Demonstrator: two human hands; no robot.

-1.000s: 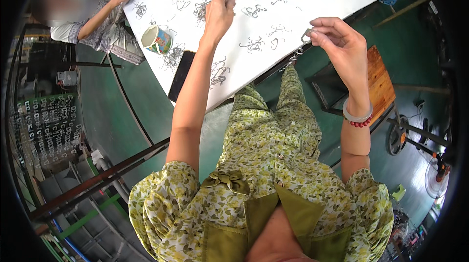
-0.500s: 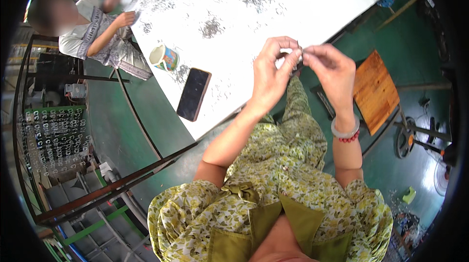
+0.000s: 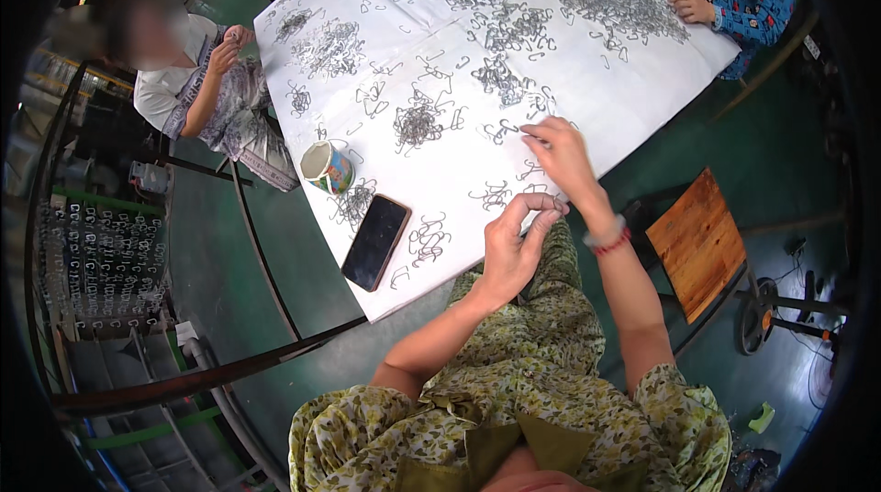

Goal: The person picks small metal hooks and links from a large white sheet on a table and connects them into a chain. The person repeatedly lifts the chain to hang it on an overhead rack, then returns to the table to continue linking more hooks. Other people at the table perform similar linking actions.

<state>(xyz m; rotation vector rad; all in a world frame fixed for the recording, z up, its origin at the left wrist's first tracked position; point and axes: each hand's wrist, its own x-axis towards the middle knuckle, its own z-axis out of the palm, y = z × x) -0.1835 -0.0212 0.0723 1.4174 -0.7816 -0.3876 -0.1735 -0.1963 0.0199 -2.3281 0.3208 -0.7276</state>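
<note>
My left hand (image 3: 516,251) is closed in a pinch at the table's near edge. A thin dark metal hook shows at its fingertips, partly hidden by them. My right hand (image 3: 564,162) reaches farther over the table, thumb and fingers pinched together at a small dark hook beside a few loose S-shaped metal hooks (image 3: 501,132). Another small group of hooks (image 3: 496,195) lies left of my left fingertips. The white-covered table (image 3: 367,162) carries many such hooks in loose piles, among them a dense dark heap (image 3: 418,125) left of my right hand.
A phone (image 3: 376,242) lies near the left corner beside a colourful paper cup (image 3: 327,168) and more hooks (image 3: 429,240). One person (image 3: 197,93) sits at the left, handling something small. Another person's hand (image 3: 693,9) rests at the far right. A wooden stool (image 3: 699,244) stands right.
My hands were together at the table edge. Now they are apart: the right has moved out over the table to the loose hooks, while the left stays back near the edge.
</note>
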